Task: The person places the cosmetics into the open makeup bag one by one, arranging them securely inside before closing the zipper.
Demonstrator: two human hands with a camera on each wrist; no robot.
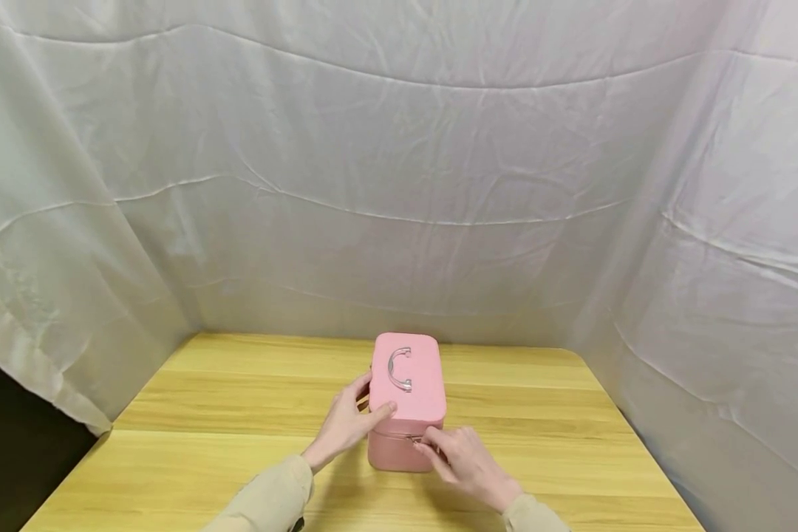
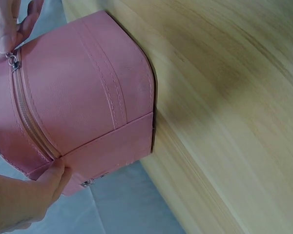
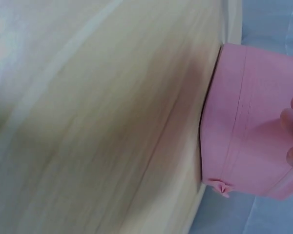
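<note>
A pink zip-up case stands on the table with its lid down and a silver handle on top. My left hand holds it at the left, thumb on the lid and fingers along the side. At the near side, my right hand pinches a metal zipper pull. In the left wrist view the zip runs from that pull to my left fingertips. Only fingertips of the right hand show in the right wrist view, beside the case wall.
The case stands on a light wooden table. Pale cloth hangs behind it and at both sides. Low on the case is a small pink bow. Another bit of metal hardware shows on another side.
</note>
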